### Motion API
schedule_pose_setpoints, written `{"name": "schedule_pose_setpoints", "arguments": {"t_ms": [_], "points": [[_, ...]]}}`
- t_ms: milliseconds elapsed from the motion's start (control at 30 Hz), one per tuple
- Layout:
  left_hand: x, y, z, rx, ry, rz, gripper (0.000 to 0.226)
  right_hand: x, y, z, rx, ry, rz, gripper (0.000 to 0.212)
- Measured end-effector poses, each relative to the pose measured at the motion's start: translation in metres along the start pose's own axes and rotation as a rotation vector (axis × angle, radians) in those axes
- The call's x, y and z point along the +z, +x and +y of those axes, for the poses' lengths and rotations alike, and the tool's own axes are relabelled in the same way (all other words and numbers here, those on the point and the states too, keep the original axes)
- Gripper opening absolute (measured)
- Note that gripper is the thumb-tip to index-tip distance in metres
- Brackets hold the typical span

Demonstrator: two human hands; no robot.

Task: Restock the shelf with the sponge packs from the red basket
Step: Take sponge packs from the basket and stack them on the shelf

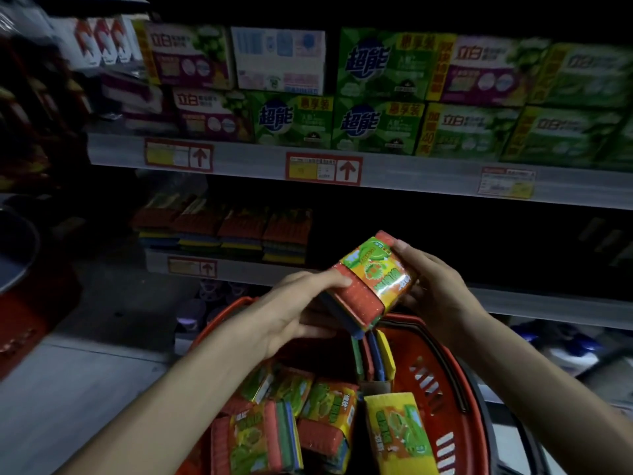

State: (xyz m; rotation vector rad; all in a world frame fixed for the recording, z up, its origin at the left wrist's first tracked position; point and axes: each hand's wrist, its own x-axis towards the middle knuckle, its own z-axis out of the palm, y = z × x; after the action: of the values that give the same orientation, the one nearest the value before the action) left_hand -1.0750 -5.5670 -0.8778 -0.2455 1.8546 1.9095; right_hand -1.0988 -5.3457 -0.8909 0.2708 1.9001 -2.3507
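Dim aisle on my feed, so bear with me. I've got one sponge pack [371,281] up in both hands, tilted, with its far end higher than the near end. It sits just above the far rim of the red basket [442,389] and just in front of the front edge of the lower shelf [239,269]. My left hand [301,310] grips the near red end, fingers curled over the top and thumb tucked underneath. My right hand [435,282] wraps the far end from the side, with its fingertips on the top corner. The wrapper is green and orange, and the coloured sponge layers show along the lower edge. Down in the basket there's a loose pile of packs [325,406], some flat and some on edge. A yellow-topped pack [397,433] leans against the right wall of the basket. On the left part of the lower shelf, a row of stacked packs [222,231] sits close to the front edge. The stretch of shelf to the right of that row is too dark for me to make out. The upper shelf [239,162] carries green and purple soap boxes [376,125] two high, and red-framed price tags [323,169] with up arrows hang on its front edge.
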Motion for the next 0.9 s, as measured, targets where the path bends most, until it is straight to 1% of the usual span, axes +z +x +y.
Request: {"name": "schedule_pose_setpoints", "arguments": {"t_ms": [67,100,133,167,267,300,400,467,533,633,667,767,900], "points": [[0.002,0.002,0.000,-0.005,-0.134,0.035,0.032,0.001,0.003,0.003,-0.020,0.054,0.044,0.094],[0.003,0.003,0.001,-0.001,-0.197,0.059,0.026,0.002,0.002,0.005,-0.032,0.065,0.059,0.097],[0.004,0.004,0.001,0.010,-0.244,0.081,0.025,0.003,0.001,0.007,-0.039,0.060,0.069,0.096],[0.004,0.006,0.001,0.025,-0.282,0.103,0.025,0.005,-0.001,0.009,-0.039,0.045,0.065,0.091],[0.008,0.013,0.002,0.078,-0.345,0.160,0.024,0.011,-0.007,0.017,-0.007,-0.009,0.050,0.066],[0.010,0.016,0.001,0.097,-0.349,0.180,0.026,0.014,-0.009,0.019,-0.008,-0.025,0.046,0.058],[0.018,0.025,-0.004,0.143,-0.354,0.233,0.045,0.024,-0.013,0.021,-0.021,-0.057,0.067,0.034],[0.024,0.030,-0.007,0.189,-0.299,0.285,0.046,0.028,-0.013,0.024,-0.062,-0.119,0.110,0.028],[0.029,0.035,-0.006,0.237,-0.239,0.349,0.046,0.032,-0.011,0.027,-0.101,-0.158,0.153,0.028],[0.031,0.047,-0.009,0.310,-0.161,0.421,0.045,0.037,-0.003,0.032,-0.088,-0.113,0.153,0.029],[0.031,0.051,-0.011,0.339,-0.106,0.447,0.044,0.039,0.000,0.032,-0.080,-0.090,0.139,0.032],[0.028,0.060,-0.011,0.397,0.094,0.517,0.041,0.043,0.011,0.036,-0.106,-0.060,0.134,0.050],[0.023,0.070,-0.011,0.404,0.156,0.546,0.042,0.042,0.028,0.042,-0.148,-0.095,0.172,0.062]]}}
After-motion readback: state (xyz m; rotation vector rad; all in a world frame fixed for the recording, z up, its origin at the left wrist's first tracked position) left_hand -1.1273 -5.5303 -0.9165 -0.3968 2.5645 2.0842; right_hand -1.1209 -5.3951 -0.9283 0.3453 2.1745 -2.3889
